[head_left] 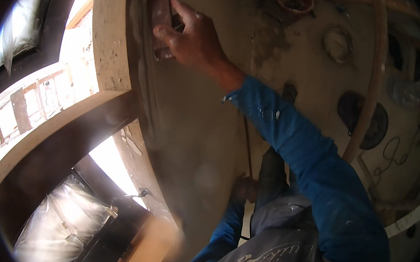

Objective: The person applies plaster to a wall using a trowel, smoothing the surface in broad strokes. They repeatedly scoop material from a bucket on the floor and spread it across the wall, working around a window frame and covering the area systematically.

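Observation:
My right hand (pixel 191 36) reaches up and across to the wall with its fingers closed round a plastering trowel (pixel 159 12). The trowel's flat, reddish-brown rectangular blade lies against or very close to the smooth grey-brown wall (pixel 185 123), beside the window frame. Lower down, close to my body, my left hand (pixel 246 189) is in deep shadow. Its fingers look closed at the lower end of a thin, dark, straight edge (pixel 247 144). Whether that is a rod or a board seen edge-on, I cannot tell. White specks mark my blue right sleeve (pixel 277 115).
A pale window frame (pixel 110 35) with a crossbar (pixel 58 136) borders the wall on the left, bright daylight behind it. On the dirty floor are a reddish bucket (pixel 294 0), a ring-shaped coil (pixel 338 44) and a dark round thing (pixel 372 126). A long pole (pixel 376 71) rises at right.

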Tool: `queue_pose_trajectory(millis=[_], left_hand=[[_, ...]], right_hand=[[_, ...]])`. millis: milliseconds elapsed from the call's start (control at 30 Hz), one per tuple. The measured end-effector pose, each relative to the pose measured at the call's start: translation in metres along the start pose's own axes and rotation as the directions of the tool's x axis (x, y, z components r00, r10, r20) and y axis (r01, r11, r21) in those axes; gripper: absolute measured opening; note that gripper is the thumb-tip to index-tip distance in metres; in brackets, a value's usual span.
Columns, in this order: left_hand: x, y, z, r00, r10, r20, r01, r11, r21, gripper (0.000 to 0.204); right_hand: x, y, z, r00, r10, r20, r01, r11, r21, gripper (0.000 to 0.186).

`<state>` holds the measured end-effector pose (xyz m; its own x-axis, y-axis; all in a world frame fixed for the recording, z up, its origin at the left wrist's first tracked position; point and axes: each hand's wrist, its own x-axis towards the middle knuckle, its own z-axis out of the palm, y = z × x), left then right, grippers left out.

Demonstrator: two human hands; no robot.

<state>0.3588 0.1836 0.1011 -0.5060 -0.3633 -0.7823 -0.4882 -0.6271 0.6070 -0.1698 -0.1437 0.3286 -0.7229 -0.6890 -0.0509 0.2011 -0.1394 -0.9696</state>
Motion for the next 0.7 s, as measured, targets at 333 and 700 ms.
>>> queue_pose_trajectory(millis=[333,700], left_hand=[[-0.016,0.036,0.018,0.891,-0.441,-0.105,0.32,0.777,-0.542,0.043],[0.0,0.035,0.003,0.823,-0.5,0.268,0.547,0.576,-0.607,0.05]], right_hand=[[-0.123,-0.007,0.019,0.997,-0.079,-0.022,0.075,0.983,-0.165,0.069],[-0.001,-0.005,-0.012,0.997,-0.053,-0.049,0.056,0.996,0.07,0.058]])
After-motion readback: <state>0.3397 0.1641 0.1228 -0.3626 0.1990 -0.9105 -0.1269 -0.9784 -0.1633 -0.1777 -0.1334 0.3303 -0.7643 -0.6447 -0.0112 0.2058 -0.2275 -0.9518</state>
